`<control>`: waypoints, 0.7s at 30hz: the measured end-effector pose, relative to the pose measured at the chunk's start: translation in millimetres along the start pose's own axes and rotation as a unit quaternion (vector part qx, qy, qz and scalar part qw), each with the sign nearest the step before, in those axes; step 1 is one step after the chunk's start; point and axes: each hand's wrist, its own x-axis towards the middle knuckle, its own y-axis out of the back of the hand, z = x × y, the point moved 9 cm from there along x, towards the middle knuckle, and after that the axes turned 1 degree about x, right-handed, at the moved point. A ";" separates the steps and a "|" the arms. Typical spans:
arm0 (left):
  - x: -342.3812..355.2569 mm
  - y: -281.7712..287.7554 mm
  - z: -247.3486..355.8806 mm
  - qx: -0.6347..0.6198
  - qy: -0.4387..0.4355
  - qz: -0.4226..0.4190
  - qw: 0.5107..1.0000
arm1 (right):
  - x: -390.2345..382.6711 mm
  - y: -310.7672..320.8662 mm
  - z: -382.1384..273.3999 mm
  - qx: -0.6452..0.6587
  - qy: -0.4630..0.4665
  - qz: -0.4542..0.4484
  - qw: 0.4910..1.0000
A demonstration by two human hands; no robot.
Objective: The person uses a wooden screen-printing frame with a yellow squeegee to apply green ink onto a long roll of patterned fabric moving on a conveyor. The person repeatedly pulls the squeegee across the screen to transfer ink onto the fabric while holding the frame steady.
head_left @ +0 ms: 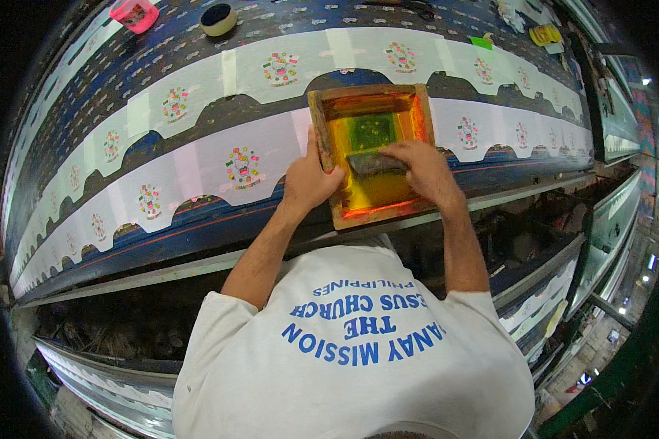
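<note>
A wooden-framed printing screen (370, 91) with orange-yellow mesh and a green centre lies on a row of pale cut fabric pieces (209, 172) printed with small colourful motifs. My left hand (311, 175) grips the frame's left side, fingers along the outer edge and thumb near the rim. My right hand (421, 172) holds a dark squeegee (367, 167) inside the screen, across its middle to lower part, with the fingers bent over its top. The mesh under the squeegee is hidden.
A second printed row (176, 102) runs behind, on the long dark table (161, 55). A pink tub (133, 13), a round container (218, 20) and a yellow item (543, 35) sit at the back. A metal rail (124, 285) runs along the near edge. More racks stand at the right.
</note>
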 end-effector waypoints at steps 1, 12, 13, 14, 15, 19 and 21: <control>0.2 -0.6 -0.4 -0.012 -0.006 0.004 1.000 | -15.2 -3.8 -3.9 0.012 -0.011 0.001 1.000; 1.6 -2.2 4.8 0.001 0.019 -0.020 1.000 | -64.1 -17.5 -12.1 -0.012 -0.018 0.041 0.999; 2.7 -2.7 5.3 0.004 0.019 -0.017 1.000 | -64.0 -16.3 -11.6 -0.010 -0.003 0.047 0.999; 4.8 -3.2 6.2 0.007 0.019 -0.014 1.000 | -63.3 -13.8 -9.8 -0.019 0.002 0.053 0.998; 3.1 -2.4 4.7 0.010 0.024 -0.011 1.000 | -62.2 -13.4 -10.8 -0.024 0.010 0.056 0.998; 2.1 3.9 15.2 -0.001 -0.010 0.029 1.000 | -64.0 -7.8 -6.4 -0.011 0.024 0.057 0.998; -1.5 1.0 29.9 0.000 0.017 0.033 0.999 | -70.8 -1.1 5.7 -0.006 0.032 0.061 0.998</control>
